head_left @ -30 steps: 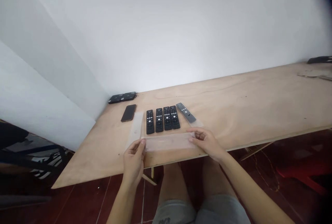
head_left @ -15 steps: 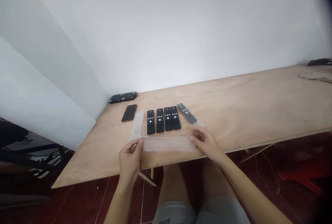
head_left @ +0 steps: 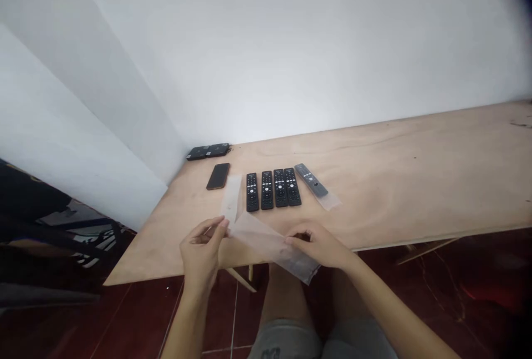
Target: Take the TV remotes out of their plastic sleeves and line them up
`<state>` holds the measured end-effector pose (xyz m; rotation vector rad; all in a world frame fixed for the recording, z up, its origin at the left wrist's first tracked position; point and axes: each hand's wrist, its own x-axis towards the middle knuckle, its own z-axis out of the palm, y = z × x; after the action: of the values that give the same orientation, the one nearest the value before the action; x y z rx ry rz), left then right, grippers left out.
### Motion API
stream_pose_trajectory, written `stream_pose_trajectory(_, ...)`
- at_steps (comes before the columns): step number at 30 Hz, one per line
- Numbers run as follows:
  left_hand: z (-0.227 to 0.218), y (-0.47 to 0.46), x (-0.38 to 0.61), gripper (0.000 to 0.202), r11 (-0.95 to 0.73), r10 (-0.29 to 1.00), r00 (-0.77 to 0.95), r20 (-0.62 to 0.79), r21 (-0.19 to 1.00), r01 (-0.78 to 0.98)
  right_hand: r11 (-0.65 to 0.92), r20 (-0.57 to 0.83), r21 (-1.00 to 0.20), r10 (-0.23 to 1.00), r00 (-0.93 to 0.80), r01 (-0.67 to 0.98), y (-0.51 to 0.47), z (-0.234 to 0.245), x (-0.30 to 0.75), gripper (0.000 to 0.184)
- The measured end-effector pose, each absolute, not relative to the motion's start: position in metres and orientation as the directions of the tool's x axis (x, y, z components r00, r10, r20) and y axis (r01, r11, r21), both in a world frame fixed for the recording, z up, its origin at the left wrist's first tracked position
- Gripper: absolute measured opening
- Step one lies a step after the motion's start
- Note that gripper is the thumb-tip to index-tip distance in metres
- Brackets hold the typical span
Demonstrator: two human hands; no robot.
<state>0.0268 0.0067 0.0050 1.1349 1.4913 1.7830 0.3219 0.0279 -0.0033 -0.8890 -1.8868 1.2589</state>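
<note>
My left hand (head_left: 201, 254) pinches the upper left end of a translucent plastic sleeve (head_left: 270, 245) between thumb and fingers. My right hand (head_left: 318, 245) grips the same sleeve near its lower right part, and that end hangs past the table's front edge. Beyond my hands lie several black remote controls (head_left: 274, 189) side by side. To their right, a slimmer grey remote control (head_left: 311, 180) rests partly on another plastic sleeve (head_left: 332, 200). A third sleeve (head_left: 231, 198) lies flat just left of the black remotes.
A black smartphone (head_left: 218, 176) and a pair of flat black devices (head_left: 208, 152) lie on the plywood table (head_left: 394, 193) at its back left. White walls bound the table's far and left sides. My legs and a dark red tiled floor lie below the front edge.
The sleeve has swung from level along the table edge to a slant, with its right end lower and nearer me. My view has shifted slightly, so the table appears further right.
</note>
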Motion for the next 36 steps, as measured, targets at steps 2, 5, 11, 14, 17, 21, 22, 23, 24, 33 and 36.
stream_pose_trajectory(2, -0.001, 0.006, 0.034, 0.039, -0.215, 0.802, -0.565, 0.193, 0.976, 0.028, 0.26, 0.174, -0.958, 0.867, -0.466, 0.124, 0.03, -0.008, 0.32, 0.026)
stream_pose_trajectory(5, -0.015, 0.001, 0.06, 0.052, -0.153, 0.864, -0.494, 0.094, 0.985, -0.08, 0.206, 0.174, -0.977, 0.919, -0.355, 0.055, 0.033, -0.011, 0.312, 0.025)
stream_pose_trajectory(11, -0.027, -0.001, 0.097, 0.057, -0.085, 0.95, -0.312, 0.024, 0.979, -0.183, 0.238, 0.226, -0.971, 0.914, -0.338, -0.007, 0.038, -0.01, 0.298, 0.027)
stream_pose_trajectory(14, -0.021, 0.006, 0.095, 0.055, -0.093, 0.935, -0.353, 0.025, 0.979, -0.179, 0.246, 0.229, -0.969, 0.904, -0.361, 0.002, 0.039, -0.009, 0.298, 0.027)
stream_pose_trajectory(17, -0.02, 0.012, 0.092, 0.058, -0.058, 0.948, -0.319, -0.018, 0.973, -0.225, 0.253, 0.239, -0.967, 0.903, -0.358, -0.008, 0.039, -0.01, 0.3, 0.025)
stream_pose_trajectory(21, -0.019, 0.012, 0.093, 0.062, -0.025, 0.941, -0.331, -0.068, 0.962, -0.27, 0.238, 0.231, -0.971, 0.911, -0.341, -0.021, 0.039, -0.015, 0.301, 0.022)
stream_pose_trajectory(22, -0.016, 0.012, 0.092, 0.06, -0.035, 0.937, -0.343, -0.06, 0.964, -0.265, 0.237, 0.23, -0.971, 0.915, -0.331, -0.018, 0.039, -0.015, 0.301, 0.022)
stream_pose_trajectory(23, -0.011, 0.013, 0.09, 0.059, -0.05, 0.936, -0.35, -0.041, 0.967, -0.249, 0.241, 0.233, -0.97, 0.918, -0.32, -0.015, 0.038, -0.016, 0.301, 0.022)
stream_pose_trajectory(24, -0.005, 0.015, 0.086, 0.057, -0.069, 0.935, -0.355, -0.014, 0.973, -0.221, 0.246, 0.238, -0.969, 0.92, -0.312, -0.013, 0.038, -0.016, 0.301, 0.021)
stream_pose_trajectory(33, 0.049, 0.091, -0.002, 0.05, -0.198, 0.872, -0.383, 0.305, 0.935, 0.294, 0.281, 0.258, -0.959, 0.907, -0.334, 0.023, 0.036, -0.01, 0.301, 0.023)
stream_pose_trajectory(36, 0.039, 0.123, -0.026, 0.049, -0.084, 0.893, -0.33, 0.305, 0.835, 0.544, 0.286, 0.267, -0.958, 0.906, -0.33, 0.01, 0.036, -0.01, 0.301, 0.022)
